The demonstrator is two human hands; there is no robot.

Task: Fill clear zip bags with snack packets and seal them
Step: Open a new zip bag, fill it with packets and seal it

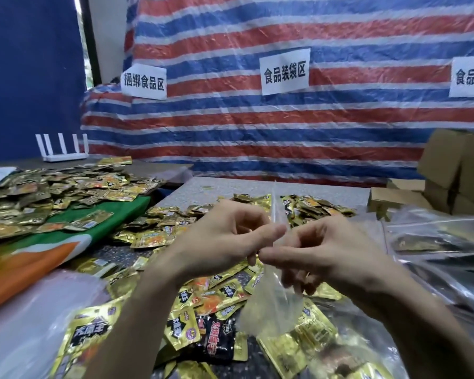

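Note:
A clear zip bag [272, 305] hangs between my hands above the table, its top edge reaching up to about the far packets. My left hand [222, 242] pinches the bag's upper edge with thumb and forefinger. My right hand [320, 253] pinches the same edge from the other side, fingers curled. The bag looks empty. Gold snack packets [211, 294] lie heaped on the speckled table [230, 187] under and around my hands.
A second heap of gold packets [52, 198] covers a green and orange cloth at left. Filled clear bags [435, 239] pile at right, cardboard boxes [454, 176] behind them. A white router [63, 149] stands at far left. A striped tarp with paper signs forms the back wall.

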